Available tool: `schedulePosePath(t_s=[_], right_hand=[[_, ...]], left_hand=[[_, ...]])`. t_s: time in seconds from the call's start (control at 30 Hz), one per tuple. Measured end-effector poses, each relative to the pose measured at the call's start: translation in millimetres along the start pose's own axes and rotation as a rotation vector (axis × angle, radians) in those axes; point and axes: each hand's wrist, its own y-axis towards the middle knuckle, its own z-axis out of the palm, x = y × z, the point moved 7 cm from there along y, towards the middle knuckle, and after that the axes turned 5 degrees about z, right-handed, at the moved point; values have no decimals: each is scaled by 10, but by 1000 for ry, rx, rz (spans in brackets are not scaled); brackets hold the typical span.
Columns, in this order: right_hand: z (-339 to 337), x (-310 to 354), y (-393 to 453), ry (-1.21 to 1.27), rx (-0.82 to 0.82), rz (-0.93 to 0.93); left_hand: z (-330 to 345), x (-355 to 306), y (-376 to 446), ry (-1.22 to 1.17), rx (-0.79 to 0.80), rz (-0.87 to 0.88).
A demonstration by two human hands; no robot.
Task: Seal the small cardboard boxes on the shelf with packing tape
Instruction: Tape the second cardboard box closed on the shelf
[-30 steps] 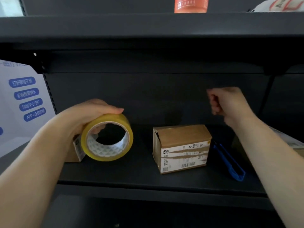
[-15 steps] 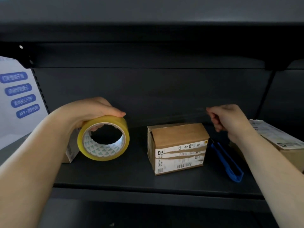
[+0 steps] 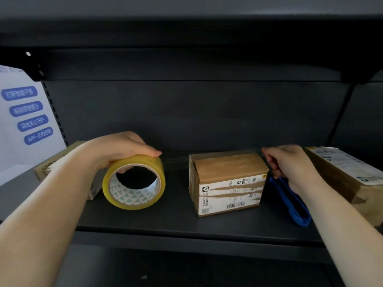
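Head view: the small box (image 3: 228, 183) sits on the shelf (image 3: 186, 222) between both hands. Left hand (image 3: 122, 150) grips the tape roll (image 3: 134, 183) from above; right hand (image 3: 290, 164) fingers (image 3: 269, 160) pinch the tape end, stretched over the box. Since a second ago, the right hand has dropped to box height.

Three boxes (image 3: 228, 181), one tape roll (image 3: 134, 183)
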Motion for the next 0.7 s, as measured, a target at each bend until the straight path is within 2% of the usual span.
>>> schedulePosePath(t_s=[0.23, 0.53, 0.7], right_hand=[[20, -195, 5, 39, -30, 22], [252, -497, -92, 370, -38, 203], [298, -540, -110, 408, -28, 236]], left_hand=[[96, 86, 49, 41, -24, -105], [250, 183, 108, 60, -19, -162], [275, 156, 156, 104, -30, -155]])
